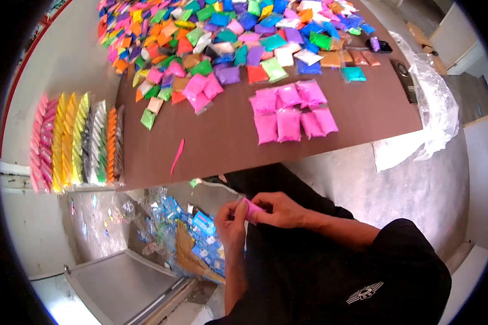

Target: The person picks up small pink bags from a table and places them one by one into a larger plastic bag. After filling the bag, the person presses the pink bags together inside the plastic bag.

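Note:
Both hands are in front of my body, below the table's near edge. A small pink packet (251, 209) in clear plastic is pinched between them. My left hand (230, 221) grips its left end with thumb and fingers closed. My right hand (281, 210) pinches the other end; the fingers cover part of the packet. On the table beyond, several similar pink packets (289, 125) lie grouped in rows. A pink plastic knife-like tool (177, 158) rests near the table's front edge, to the left.
A large heap of coloured packets (244, 38) covers the back of the brown table (211, 146). Twisted coloured sticks in clear wrap (76, 143) stand at the left. A dark phone-like object (404, 81) and clear plastic sheeting (434, 103) are at the right edge. A broom (187, 252) and blue wrappers (209, 249) lie below.

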Available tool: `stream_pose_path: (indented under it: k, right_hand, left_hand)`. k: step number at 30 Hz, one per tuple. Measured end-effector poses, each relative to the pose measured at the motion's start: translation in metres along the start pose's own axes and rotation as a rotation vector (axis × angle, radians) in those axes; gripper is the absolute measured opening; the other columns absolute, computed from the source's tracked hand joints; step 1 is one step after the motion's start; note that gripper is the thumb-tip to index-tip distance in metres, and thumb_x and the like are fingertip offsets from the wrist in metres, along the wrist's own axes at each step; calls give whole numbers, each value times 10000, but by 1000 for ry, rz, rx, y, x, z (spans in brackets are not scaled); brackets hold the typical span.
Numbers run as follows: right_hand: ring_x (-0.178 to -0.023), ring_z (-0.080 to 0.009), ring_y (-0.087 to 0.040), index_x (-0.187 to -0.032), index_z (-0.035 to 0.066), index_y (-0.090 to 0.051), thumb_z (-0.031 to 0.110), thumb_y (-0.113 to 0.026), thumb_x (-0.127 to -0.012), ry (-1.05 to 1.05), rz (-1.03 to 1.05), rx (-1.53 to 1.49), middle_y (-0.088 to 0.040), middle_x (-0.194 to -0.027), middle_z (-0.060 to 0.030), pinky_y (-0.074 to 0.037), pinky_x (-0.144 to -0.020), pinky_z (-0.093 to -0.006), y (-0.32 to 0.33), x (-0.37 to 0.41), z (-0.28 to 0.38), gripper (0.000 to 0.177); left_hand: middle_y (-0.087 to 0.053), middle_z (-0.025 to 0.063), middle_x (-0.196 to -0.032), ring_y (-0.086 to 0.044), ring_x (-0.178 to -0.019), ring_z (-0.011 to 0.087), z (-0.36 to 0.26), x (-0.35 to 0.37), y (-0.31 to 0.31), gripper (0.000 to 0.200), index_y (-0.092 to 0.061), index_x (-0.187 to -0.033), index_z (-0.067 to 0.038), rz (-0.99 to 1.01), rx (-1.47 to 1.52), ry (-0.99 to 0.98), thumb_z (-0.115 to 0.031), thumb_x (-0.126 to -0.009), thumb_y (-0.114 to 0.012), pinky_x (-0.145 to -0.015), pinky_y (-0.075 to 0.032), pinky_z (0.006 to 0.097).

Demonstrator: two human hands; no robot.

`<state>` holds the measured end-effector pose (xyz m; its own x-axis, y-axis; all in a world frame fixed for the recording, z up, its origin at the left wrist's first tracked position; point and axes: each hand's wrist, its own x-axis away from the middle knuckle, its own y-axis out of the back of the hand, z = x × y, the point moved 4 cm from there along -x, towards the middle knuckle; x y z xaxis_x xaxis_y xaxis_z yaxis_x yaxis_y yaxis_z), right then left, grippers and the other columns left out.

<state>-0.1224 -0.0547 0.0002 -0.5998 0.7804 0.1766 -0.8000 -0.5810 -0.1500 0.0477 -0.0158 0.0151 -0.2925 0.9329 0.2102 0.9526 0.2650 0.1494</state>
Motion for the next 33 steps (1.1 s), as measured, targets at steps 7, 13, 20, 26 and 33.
stream_pose_path:
  k: [7,13,20,26,33]
  right_hand:
    - [-842,-130,-642,-1082,-8,-705,221,-716,-1006,14,-35,-20,-701,-893,-74,-530,-757,-320,2,-4,-16,241]
    - [-804,-175,-670,-1051,-14,-699,221,-721,-979,78,-18,178,-712,-875,-124,-538,-744,-361,3,-7,-19,247]
    - [-782,-140,-635,-1040,-19,-705,262,-710,-1008,9,73,112,-700,-826,-92,-522,-723,-347,3,-10,-19,283]
    - [-802,-80,-608,-1074,-7,-738,233,-682,-1055,-71,-12,-94,-680,-821,-12,-508,-707,-291,5,-9,-25,247]
    - [-810,-90,-611,-1118,-5,-735,226,-690,-1052,46,-119,-151,-690,-883,-9,-518,-721,-282,-4,-15,-25,245]
  left_hand:
    - [-723,2,-899,-619,-803,85,9,2,-5,189,-753,-1020,6,-8,91,75,-183,-1005,-759,-755,-497,256]
    - [-724,11,-907,-625,-846,92,5,3,-6,201,-754,-1026,12,-10,19,88,-188,-1007,-760,-787,-497,257]
    - [-715,5,-886,-608,-817,69,14,-2,2,173,-752,-1003,21,7,-125,30,-152,-1004,-755,-753,-500,241]
    - [-725,10,-910,-616,-819,72,23,2,-5,189,-762,-1049,8,-110,297,144,-178,-1012,-760,-767,-496,232]
    - [-731,24,-903,-647,-818,95,20,2,7,183,-749,-1043,0,-9,7,76,-182,-1027,-741,-745,-522,257]
